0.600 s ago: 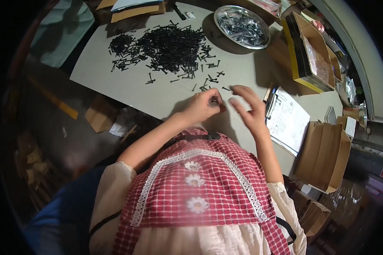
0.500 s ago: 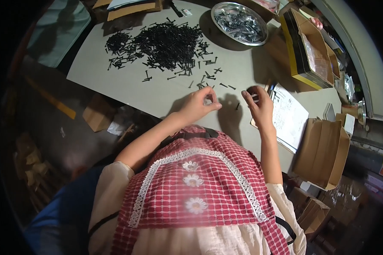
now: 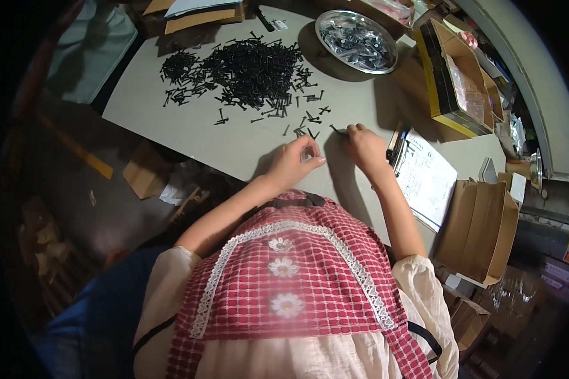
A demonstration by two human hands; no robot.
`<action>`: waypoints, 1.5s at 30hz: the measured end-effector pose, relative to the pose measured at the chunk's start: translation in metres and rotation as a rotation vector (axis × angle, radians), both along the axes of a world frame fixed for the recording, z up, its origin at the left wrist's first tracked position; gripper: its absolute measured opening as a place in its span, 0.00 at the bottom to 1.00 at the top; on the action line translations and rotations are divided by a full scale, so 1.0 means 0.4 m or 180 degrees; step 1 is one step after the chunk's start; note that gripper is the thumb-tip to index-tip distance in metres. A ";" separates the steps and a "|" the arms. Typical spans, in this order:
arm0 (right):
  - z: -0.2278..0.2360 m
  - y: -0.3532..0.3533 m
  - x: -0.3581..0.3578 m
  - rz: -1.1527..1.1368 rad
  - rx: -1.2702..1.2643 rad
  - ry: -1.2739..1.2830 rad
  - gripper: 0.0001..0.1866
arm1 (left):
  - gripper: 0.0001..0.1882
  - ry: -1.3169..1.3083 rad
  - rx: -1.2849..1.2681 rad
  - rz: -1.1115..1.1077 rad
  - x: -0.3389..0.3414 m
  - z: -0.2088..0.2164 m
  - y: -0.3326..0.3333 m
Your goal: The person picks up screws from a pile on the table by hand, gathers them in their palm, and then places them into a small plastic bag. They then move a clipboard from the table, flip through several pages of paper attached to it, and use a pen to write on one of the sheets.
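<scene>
My left hand [image 3: 291,165] is curled, thumb and fingers around a small clear plastic bag [image 3: 308,153], just above the table near its front edge. To its right, my right hand [image 3: 365,148] is lowered to the table with its fingers bent together. A loose black screw [image 3: 337,129] lies right at those fingertips; what is under them is hidden. Several more loose black screws [image 3: 311,118] lie just beyond my hands. Farther off spreads a big heap of black screws [image 3: 253,72].
A steel bowl [image 3: 322,50] of clear bags with dark contents stands at the far right. A clipboard with paper [image 3: 427,180] lies right of my right hand. Open cardboard boxes [image 3: 474,227] line the right side; a black-and-yellow box [image 3: 452,82] stands farther back.
My right hand has moved left and turned palm-down, fingers reaching the loose screws. It now covers the spot where a single screw lay. My left hand stays nearly in place.
</scene>
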State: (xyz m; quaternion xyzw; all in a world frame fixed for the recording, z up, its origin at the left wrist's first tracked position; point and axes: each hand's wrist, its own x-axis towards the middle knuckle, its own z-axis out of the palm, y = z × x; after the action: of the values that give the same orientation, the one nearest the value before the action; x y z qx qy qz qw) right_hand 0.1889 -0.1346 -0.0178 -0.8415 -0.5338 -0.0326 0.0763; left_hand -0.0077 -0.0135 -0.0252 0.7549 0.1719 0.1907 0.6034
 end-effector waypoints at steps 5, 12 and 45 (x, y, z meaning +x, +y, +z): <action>0.020 -0.004 0.004 0.0178 -0.0485 0.0395 0.08 | 0.11 0.0237 -0.0144 -0.0169 0.005 -0.001 -0.002; 0.194 0.021 -0.124 0.1444 0.1028 0.1892 0.13 | 0.14 0.0308 -0.0037 -0.0045 0.008 -0.008 -0.006; 0.092 0.066 -0.066 0.0381 0.1031 0.2295 0.14 | 0.10 0.0104 0.0031 -0.0024 -0.022 -0.047 0.037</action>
State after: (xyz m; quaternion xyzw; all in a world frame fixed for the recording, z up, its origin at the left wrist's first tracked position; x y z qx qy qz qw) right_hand 0.1623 -0.1080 0.0190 -0.7434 -0.5089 0.1856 0.3923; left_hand -0.0165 0.0014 -0.0440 0.7615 0.1780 0.1769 0.5976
